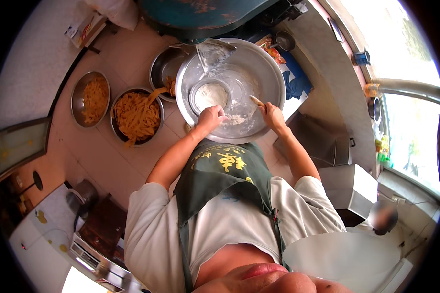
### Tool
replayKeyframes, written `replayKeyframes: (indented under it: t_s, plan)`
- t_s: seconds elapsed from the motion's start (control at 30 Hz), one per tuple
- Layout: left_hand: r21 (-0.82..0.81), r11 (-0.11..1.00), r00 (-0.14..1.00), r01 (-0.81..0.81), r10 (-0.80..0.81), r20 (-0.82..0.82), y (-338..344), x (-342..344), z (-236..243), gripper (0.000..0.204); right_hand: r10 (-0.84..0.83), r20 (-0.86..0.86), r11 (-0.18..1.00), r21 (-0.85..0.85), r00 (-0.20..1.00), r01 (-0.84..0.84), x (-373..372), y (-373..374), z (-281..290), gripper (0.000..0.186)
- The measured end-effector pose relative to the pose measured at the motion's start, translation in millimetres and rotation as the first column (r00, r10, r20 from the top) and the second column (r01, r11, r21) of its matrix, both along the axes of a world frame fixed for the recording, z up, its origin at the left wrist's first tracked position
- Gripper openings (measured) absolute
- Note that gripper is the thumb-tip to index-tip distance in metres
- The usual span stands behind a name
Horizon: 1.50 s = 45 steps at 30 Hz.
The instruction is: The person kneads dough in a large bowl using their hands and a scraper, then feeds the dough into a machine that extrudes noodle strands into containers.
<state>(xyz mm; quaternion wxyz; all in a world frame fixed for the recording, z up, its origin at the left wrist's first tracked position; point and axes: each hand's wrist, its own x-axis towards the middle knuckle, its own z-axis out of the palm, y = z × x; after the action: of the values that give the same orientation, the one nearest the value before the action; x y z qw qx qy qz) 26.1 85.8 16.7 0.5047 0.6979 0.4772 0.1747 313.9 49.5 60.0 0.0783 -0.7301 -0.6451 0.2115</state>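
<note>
A wide metal basin (274, 73), dusted with white flour, stands in front of me. Inside it at the left is a smaller metal bowl (193, 93) of flour (210, 95). My left hand (211, 119) is closed at this bowl's near rim; whether its curled fingers grip the rim or something small is hidden. On the basin's right side, my right hand (273, 117) is wrapped around a short tan stick, seemingly wooden (256, 101), pointing up and left. Between the hands lies a small heap of flour (236, 119). A floury metal sheet or scoop (212, 53) rests at the basin's far rim.
Left of the basin, two metal bowls hold broad orange-yellow strips (137, 117) (96, 100). A metal pot (160, 73) with similar strips stands partly behind the basin. A dark rounded machine part (205, 19) overhangs the far side. At right are a ladle (285, 41) and blue cloth (296, 85).
</note>
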Motion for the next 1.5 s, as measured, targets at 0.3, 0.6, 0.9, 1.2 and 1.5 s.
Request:
replayKeyframes:
  t_s: [0.3, 0.6, 0.9, 1.2, 1.5]
  plan:
    - [-0.123, 0.990, 0.998, -0.067, 0.065, -0.015, 3.9, 32.2, 0.3, 0.014, 0.081, 0.053, 0.997, -0.004, 0.995, -0.081, 3.9, 34.6, -53.6, 0.027]
    - [-0.826, 0.517, 0.527, -0.222, 0.777, 0.345, 44.1, 77.1, -18.4, 0.050, 0.270, 0.111, 0.932, 0.221, 0.956, -0.289, -3.5, 31.1, -31.3, 0.048]
    - [-0.957, 0.291, 0.271, -0.019, 0.922, 0.275, 36.0, 115.3, 38.3, 0.087, 0.247, -0.095, 0.964, 0.123, 0.964, -0.235, 3.0, 44.9, -8.6, 0.055]
    - [-0.932, 0.299, 0.329, -0.207, 0.918, 0.221, 17.1, 117.9, 75.6, 0.071, 0.344, -0.143, 0.847, 0.475, 0.928, -0.241, -4.2, 21.7, -12.3, 0.057]
    - [-0.913, 0.353, 0.276, -0.206, 0.916, 0.292, 1.0, 120.2, 89.2, 0.070, 0.342, -0.147, 0.835, 0.501, 0.928, -0.228, 22.1, 11.1, 29.3, 0.054]
